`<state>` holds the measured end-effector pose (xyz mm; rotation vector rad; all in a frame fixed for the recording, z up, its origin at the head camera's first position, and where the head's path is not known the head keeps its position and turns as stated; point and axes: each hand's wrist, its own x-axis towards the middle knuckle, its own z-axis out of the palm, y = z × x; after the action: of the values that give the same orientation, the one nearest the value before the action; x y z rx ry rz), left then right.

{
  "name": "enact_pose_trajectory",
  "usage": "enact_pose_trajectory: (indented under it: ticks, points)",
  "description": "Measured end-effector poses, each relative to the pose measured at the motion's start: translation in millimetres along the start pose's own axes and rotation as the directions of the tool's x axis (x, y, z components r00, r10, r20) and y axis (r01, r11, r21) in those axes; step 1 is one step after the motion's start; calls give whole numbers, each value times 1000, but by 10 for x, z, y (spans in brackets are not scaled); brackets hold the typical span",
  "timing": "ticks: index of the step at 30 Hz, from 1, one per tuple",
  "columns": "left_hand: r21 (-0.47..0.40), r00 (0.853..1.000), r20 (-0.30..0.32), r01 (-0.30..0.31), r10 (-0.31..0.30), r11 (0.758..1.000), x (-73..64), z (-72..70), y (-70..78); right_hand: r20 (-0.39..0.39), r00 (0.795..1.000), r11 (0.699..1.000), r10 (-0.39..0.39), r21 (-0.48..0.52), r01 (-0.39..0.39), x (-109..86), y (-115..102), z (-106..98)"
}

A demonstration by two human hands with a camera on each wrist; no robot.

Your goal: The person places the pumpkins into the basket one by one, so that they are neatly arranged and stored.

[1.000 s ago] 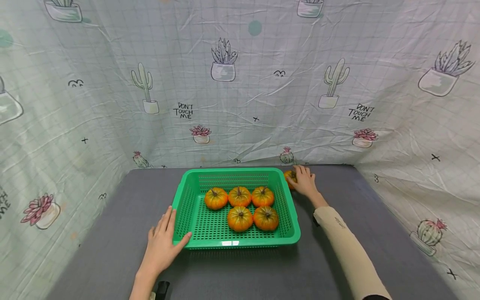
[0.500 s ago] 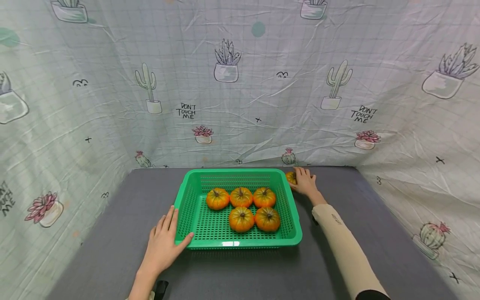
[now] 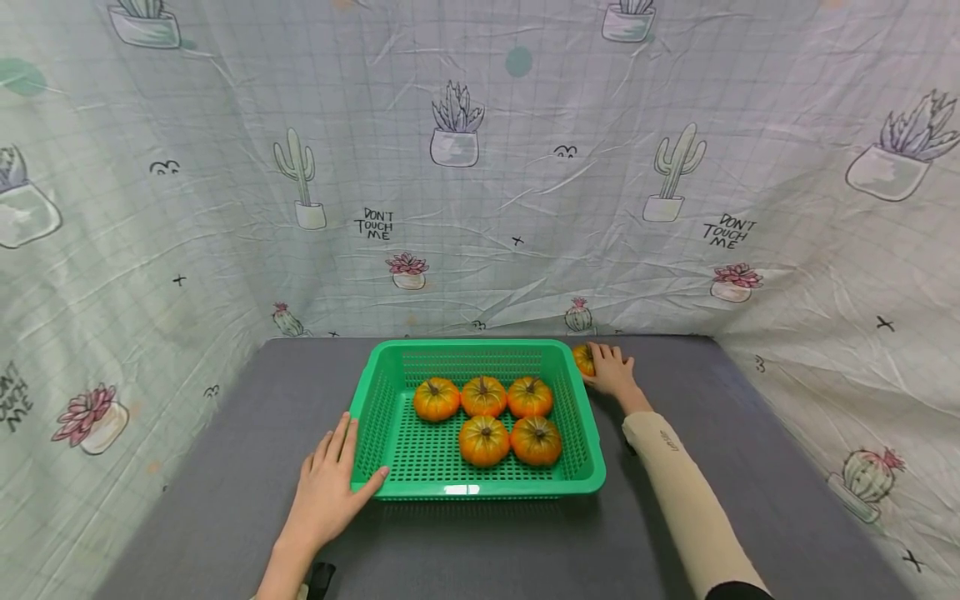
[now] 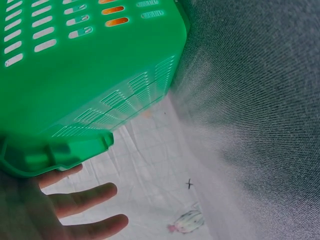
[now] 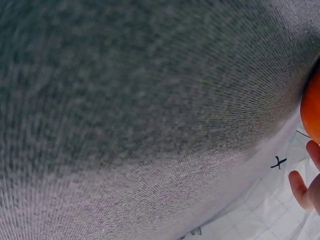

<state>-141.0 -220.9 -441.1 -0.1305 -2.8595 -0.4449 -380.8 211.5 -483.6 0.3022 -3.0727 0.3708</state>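
Observation:
A green plastic basket with slotted walls stands mid-table, several small orange pumpkins inside it. My left hand rests along its left side, fingers straight and thumb over the front left corner. From below, the left wrist view shows spread fingers beside the basket's rim. Just outside the basket's far right corner, another small pumpkin is on the table. My right hand holds it from the right, covering part of it. At the right wrist view's edge, a sliver of this pumpkin and two fingertips appear.
The grey tabletop runs back to a pale cloth printed with potted plants, which hangs behind and at both sides. The basket's right wall stands close beside the right hand.
My right hand has shifted slightly nearer on the outside pumpkin, which now shows a little more. The left hand stays on the basket. The head view has shifted slightly.

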Motion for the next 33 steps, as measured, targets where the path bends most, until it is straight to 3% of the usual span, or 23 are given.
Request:
enact_pose_trajectory:
  ticks: [12, 23, 33]
  points:
    - [-8, 1000, 9, 3, -3, 1000, -6, -3, 6, -30, 1000, 1000, 9, 4, -8, -18, 16, 13]
    - [-7, 1000, 6, 6, -6, 1000, -19, -1, 8, -87, 995, 999, -39, 2, 39, -128, 78, -39]
    - [-11, 1000, 17, 10, -10, 1000, -7, -9, 13, -89, 994, 998, -64, 1, 64, -215, 110, -97]
